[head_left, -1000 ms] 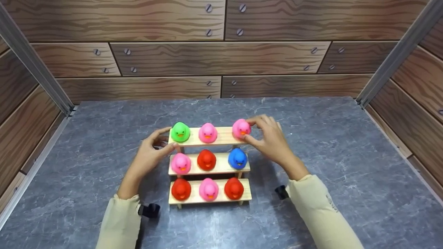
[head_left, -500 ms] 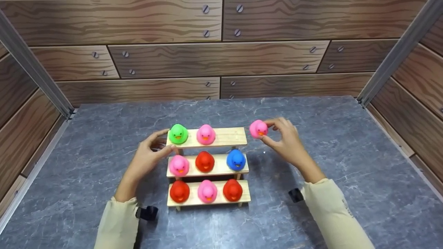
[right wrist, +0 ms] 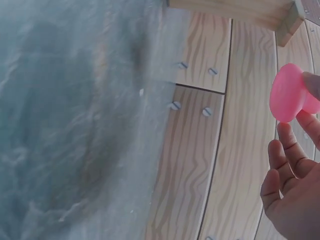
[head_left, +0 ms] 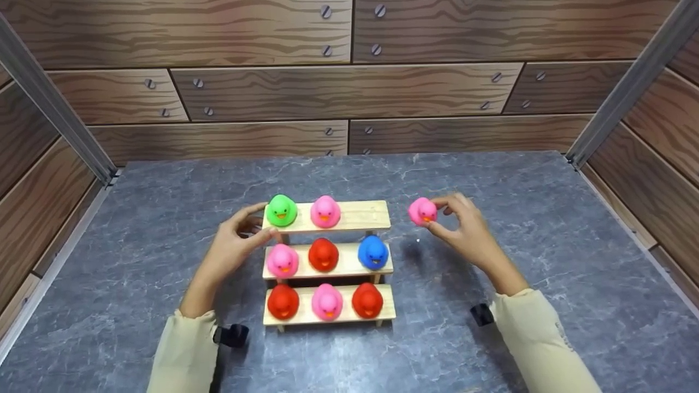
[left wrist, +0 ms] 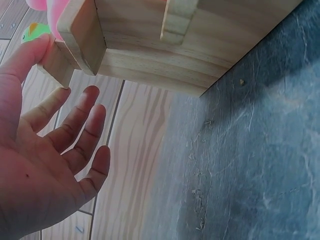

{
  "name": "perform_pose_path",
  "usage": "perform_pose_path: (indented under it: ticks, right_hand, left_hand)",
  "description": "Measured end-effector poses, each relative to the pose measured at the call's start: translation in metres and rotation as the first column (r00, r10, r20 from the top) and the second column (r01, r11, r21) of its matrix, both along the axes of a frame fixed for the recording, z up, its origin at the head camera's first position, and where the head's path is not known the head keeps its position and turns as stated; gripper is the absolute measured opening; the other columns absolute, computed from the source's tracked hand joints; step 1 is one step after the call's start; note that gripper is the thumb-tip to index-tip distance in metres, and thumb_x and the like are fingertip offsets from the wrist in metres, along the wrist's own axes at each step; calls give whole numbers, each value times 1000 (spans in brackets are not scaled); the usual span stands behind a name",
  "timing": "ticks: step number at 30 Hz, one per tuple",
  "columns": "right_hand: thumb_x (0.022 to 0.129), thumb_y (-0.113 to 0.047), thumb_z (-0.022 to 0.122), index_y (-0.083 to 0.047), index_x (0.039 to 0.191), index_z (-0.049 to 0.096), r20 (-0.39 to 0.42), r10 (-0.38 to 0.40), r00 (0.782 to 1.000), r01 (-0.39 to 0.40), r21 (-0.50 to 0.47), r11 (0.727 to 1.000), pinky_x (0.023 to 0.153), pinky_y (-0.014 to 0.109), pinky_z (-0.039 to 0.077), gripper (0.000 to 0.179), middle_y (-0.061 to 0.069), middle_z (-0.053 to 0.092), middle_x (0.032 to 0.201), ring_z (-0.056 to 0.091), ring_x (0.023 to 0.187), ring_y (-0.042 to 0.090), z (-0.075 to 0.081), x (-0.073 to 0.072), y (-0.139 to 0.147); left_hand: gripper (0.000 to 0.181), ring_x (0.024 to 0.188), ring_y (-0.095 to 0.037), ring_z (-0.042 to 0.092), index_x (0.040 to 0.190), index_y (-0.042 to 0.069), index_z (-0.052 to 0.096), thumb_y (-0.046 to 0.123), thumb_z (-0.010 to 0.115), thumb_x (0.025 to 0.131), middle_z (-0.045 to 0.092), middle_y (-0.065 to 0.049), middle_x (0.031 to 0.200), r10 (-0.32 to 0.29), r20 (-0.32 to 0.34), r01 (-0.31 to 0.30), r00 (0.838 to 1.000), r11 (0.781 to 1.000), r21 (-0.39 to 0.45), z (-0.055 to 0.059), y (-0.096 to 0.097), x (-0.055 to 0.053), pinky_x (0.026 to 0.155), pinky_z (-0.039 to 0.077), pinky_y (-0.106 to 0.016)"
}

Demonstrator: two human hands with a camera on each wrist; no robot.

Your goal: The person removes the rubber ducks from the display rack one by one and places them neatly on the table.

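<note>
A three-step wooden display stand [head_left: 365, 215] carries small rubber ducks in the head view. On its top step sit a green duck [head_left: 282, 210] and a pink duck [head_left: 325, 212], with bare wood at the right end. Below them are a pink, a red and a blue duck [head_left: 373, 252]; the lowest step has two red ducks and a pink one between. My left hand [head_left: 236, 234] pinches the top step's left end between thumb and index finger, other fingers loose. Right of the stand, my right hand [head_left: 464, 232] pinches another pink duck [head_left: 422, 212] above the table.
The stand is on a grey marbled table [head_left: 349, 360]. Wood-patterned panels [head_left: 349, 90] rise behind and at both sides, with metal corner posts [head_left: 628, 82]. Black wrist cameras [head_left: 231, 335] show at both cuffs.
The right hand has lifted the pink duck off the top step's right end and carried it to the right, a little nearer the viewer. The left hand stays at the stand.
</note>
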State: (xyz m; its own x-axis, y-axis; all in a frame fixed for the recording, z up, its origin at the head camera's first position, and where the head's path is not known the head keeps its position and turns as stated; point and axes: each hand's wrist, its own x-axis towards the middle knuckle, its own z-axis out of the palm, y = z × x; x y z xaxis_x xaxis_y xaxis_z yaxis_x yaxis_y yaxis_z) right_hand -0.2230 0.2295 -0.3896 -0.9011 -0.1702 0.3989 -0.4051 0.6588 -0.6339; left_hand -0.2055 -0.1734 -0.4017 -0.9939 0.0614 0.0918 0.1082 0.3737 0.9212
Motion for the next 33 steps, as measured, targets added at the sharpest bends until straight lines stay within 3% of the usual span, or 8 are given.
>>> perform_pose_path:
  ticks: [10,16,18,24,29,33]
  right_hand:
    - [81,-8,76,-2,108,65,65,38,997,-39,18,999,67,25,42,30,10,60,102,52,77,11,-14,-1,4]
    - [82,-11,75,-2,110,65,113,50,992,-53,25,998,57,20,35,31,11,60,103,40,60,3,-20,-4,4]
    - [83,-13,75,-2,110,65,131,46,990,-52,43,998,58,21,34,31,12,61,104,41,62,7,-22,-5,4]
    - [84,-16,73,-3,112,64,174,45,984,-63,100,993,72,27,40,32,13,63,110,55,92,27,-26,-8,2]
    - [82,-16,73,-2,111,64,172,49,984,-75,149,986,68,29,40,33,13,62,106,52,77,21,-29,-10,1]
    - [82,-17,72,-2,111,64,186,53,981,-86,174,981,82,43,47,33,14,63,107,60,91,28,-30,-10,0]
  left_hand:
    - [55,90,-16,57,138,12,53,21,72,87,66,-19,113,6,18,-6,1000,1000,9,0,0,2,80,47,-26]
    - [54,90,-15,57,137,12,53,21,72,87,66,-18,111,7,12,-7,1000,1000,13,-1,0,0,81,46,-26]
    - [54,90,-15,57,137,12,54,20,72,87,67,-18,111,4,9,-4,1000,1000,17,-2,0,0,81,46,-26]
    - [54,94,-18,58,138,12,53,21,72,87,65,-19,115,-2,10,2,1000,1000,11,0,0,-1,82,46,-27]
    - [54,97,-23,58,138,13,53,22,72,88,64,-19,118,-3,13,3,1000,1000,15,-1,0,-1,83,46,-27]
    - [55,98,-24,58,138,13,52,23,72,88,63,-19,119,-2,18,2,1000,1000,16,-1,1,0,84,46,-28]
